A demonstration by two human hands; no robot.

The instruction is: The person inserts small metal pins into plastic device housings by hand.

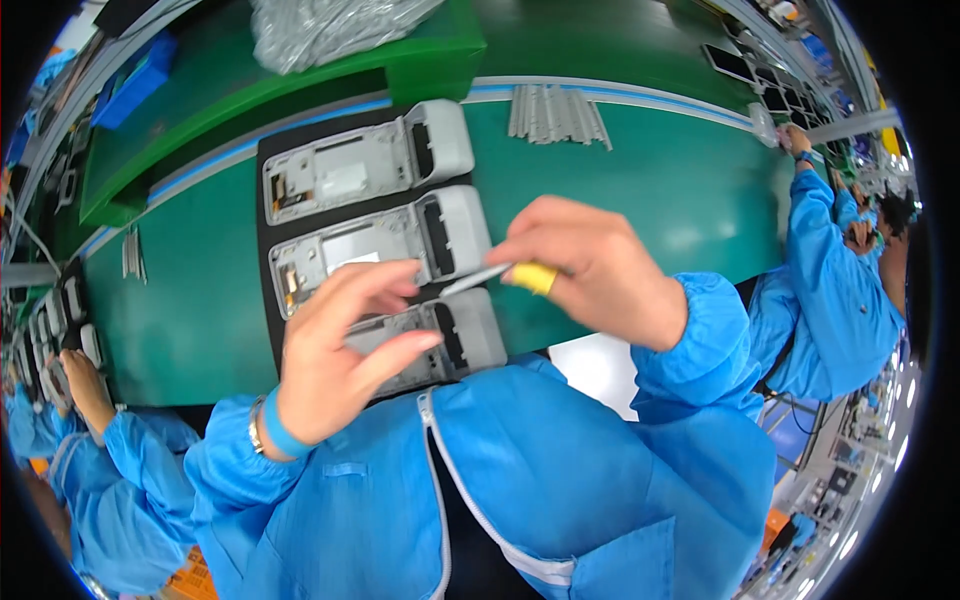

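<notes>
My right hand pinches a thin light-grey strip, its free end pointing left. A yellow cover wraps one finger of that hand. My left hand hovers open over the nearest grey device housing, thumb and fingers apart. That hand hides much of this housing. Behind it lie a middle housing and a far housing, both open side up with parts showing inside. All three rest in a row on a black mat. A blue band circles my left wrist.
A bundle of grey strips lies on the green bench, with more strips at left. A green raised shelf holds a clear plastic bag. Co-workers in blue sleeves sit at both sides.
</notes>
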